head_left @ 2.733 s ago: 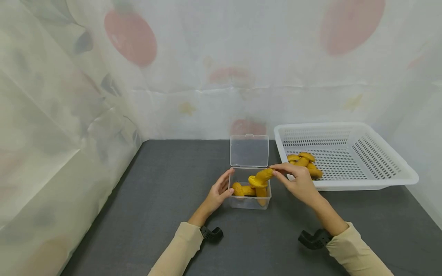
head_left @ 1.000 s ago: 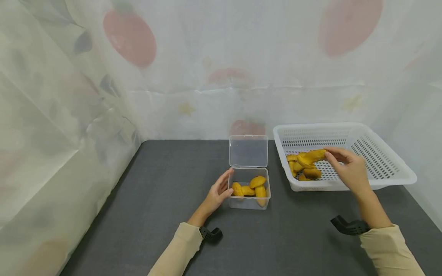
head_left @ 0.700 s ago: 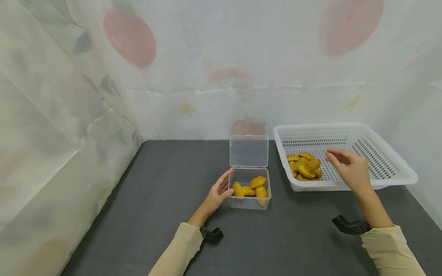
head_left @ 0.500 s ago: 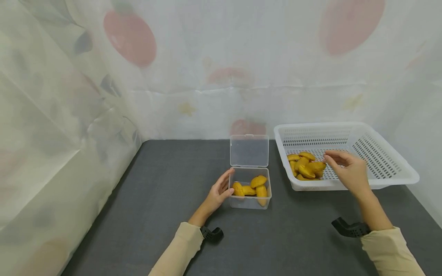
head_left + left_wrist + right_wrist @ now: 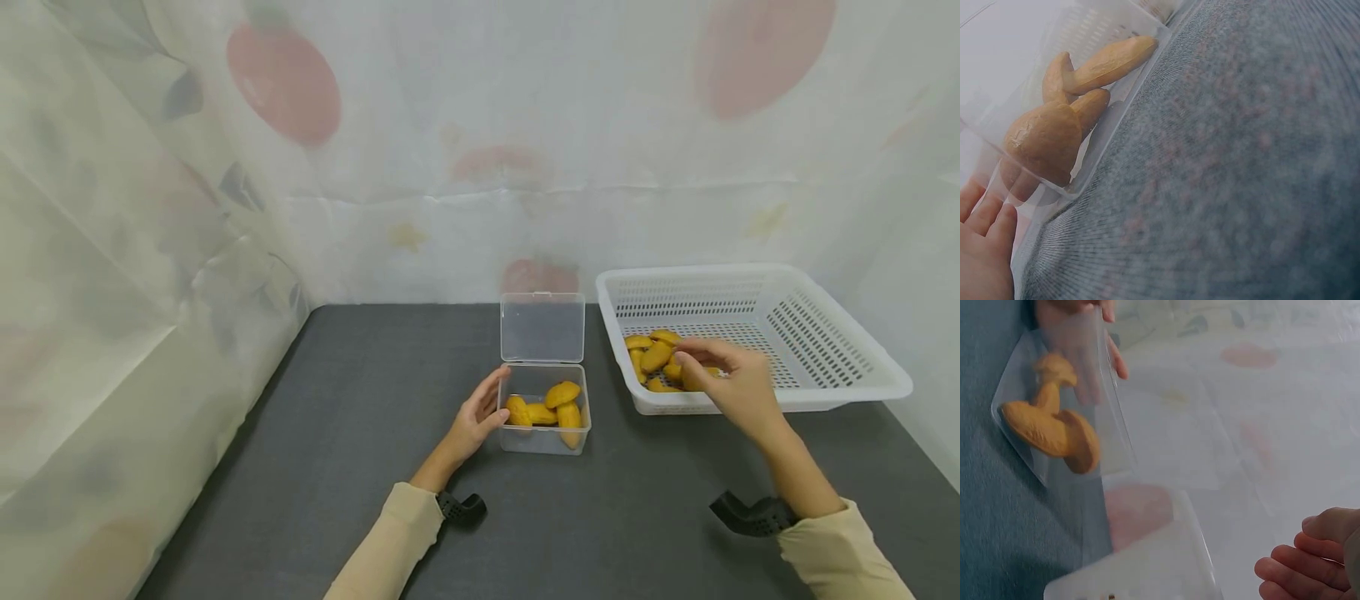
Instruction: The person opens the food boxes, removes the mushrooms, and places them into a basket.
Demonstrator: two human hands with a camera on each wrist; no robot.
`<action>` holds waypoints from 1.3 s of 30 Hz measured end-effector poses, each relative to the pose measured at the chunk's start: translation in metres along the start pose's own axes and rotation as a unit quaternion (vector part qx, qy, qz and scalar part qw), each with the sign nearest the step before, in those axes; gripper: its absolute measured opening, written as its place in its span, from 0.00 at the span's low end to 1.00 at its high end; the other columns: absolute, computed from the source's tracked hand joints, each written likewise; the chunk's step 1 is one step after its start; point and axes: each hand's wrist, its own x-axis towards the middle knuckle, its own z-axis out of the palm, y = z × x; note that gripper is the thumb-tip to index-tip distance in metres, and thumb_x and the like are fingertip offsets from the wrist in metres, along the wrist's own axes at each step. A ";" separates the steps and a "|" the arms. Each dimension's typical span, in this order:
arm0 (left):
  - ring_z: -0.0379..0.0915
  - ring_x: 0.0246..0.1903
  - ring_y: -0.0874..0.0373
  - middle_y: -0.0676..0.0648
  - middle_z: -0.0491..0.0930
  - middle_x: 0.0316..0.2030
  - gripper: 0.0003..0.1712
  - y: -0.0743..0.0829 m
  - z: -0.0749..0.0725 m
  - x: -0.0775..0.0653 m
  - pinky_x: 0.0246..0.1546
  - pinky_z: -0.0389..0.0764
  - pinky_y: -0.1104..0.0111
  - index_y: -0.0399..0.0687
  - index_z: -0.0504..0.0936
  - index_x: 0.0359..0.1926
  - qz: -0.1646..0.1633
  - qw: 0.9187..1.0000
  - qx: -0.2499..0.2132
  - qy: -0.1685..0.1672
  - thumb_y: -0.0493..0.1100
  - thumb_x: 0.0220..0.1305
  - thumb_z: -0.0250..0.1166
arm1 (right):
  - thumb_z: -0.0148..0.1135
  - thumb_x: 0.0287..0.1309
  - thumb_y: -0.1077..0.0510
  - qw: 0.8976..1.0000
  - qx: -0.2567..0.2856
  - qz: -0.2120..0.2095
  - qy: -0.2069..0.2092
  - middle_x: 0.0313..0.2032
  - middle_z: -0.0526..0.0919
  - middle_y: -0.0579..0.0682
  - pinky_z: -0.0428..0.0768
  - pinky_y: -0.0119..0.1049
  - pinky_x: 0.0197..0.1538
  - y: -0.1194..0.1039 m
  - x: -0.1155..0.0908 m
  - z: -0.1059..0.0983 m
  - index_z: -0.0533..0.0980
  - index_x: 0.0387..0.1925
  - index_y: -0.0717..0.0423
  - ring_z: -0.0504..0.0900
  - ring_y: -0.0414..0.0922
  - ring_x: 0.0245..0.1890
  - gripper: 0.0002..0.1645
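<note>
My left hand [image 5: 470, 423] rests with extended fingers against the left side of a small clear plastic box [image 5: 536, 442]. Inside lie two yellow-brown mushrooms [image 5: 562, 395], one lying sideways and one with its stem towards me. In the left wrist view the fingertips touch the clear wall beside a mushroom cap [image 5: 1044, 140]. My right hand [image 5: 735, 387] hovers over the left part of a white basket [image 5: 817, 395], above several similar mushrooms [image 5: 657, 357], partly covering one. Its fingers are loosely bent, and the right wrist view shows nothing held in that hand [image 5: 1310, 565].
The box's hinged lid [image 5: 542, 329] stands raised at the back. The perforated basket sits to the right of the box on a dark grey tabletop [image 5: 375, 400]. A printed pale curtain [image 5: 465, 125] hangs behind the table and along its left side.
My right hand went from the box to the basket, held a mushroom by its stem, let it go among the others, then shifted left and slightly nearer. The left hand stayed at the box.
</note>
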 end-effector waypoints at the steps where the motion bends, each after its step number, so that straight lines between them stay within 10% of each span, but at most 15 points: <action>1: 0.44 0.73 0.33 0.33 0.49 0.74 0.37 0.000 0.000 0.000 0.70 0.51 0.43 0.38 0.51 0.74 0.000 1.000 0.000 0.000 0.39 0.69 0.56 | 0.67 0.41 0.79 1.000 0.006 -0.002 -0.004 0.36 0.78 0.16 0.74 0.08 0.40 -0.002 0.000 0.002 0.83 0.35 0.70 0.77 0.13 0.32 0.15; 12: 0.44 0.73 0.33 0.32 0.49 0.74 0.37 0.000 0.000 0.000 0.71 0.51 0.44 0.38 0.51 0.74 -0.005 1.000 0.001 0.000 0.36 0.69 0.55 | 0.69 0.39 0.78 0.998 0.049 -0.023 -0.033 0.36 0.82 0.24 0.77 0.12 0.34 -0.017 0.000 0.027 0.84 0.34 0.68 0.79 0.15 0.33 0.15; 20: 0.44 0.74 0.34 0.33 0.50 0.75 0.37 -0.001 -0.001 0.000 0.71 0.51 0.44 0.38 0.51 0.74 -0.004 1.000 0.003 0.000 0.36 0.69 0.55 | 0.68 0.43 0.76 0.995 0.051 -0.024 -0.082 0.33 0.88 0.58 0.78 0.15 0.37 -0.026 -0.001 0.048 0.84 0.39 0.64 0.79 0.17 0.34 0.17; 35: 0.44 0.75 0.38 0.35 0.49 0.75 0.37 -0.003 -0.002 0.000 0.73 0.57 0.72 0.42 0.50 0.75 -0.013 1.000 0.004 0.000 0.38 0.70 0.55 | 0.66 0.53 0.68 0.979 0.074 -0.024 -0.186 0.39 0.88 0.57 0.86 0.34 0.39 -0.042 -0.002 0.094 0.82 0.44 0.61 0.87 0.46 0.35 0.14; 39: 0.45 0.75 0.38 0.36 0.49 0.75 0.37 -0.003 -0.002 0.000 0.74 0.55 0.57 0.42 0.50 0.75 -0.020 1.000 0.007 0.002 0.36 0.69 0.54 | 0.67 0.52 0.69 0.974 0.092 -0.021 -0.208 0.39 0.88 0.58 0.86 0.36 0.40 -0.044 -0.002 0.107 0.82 0.45 0.63 0.87 0.47 0.35 0.15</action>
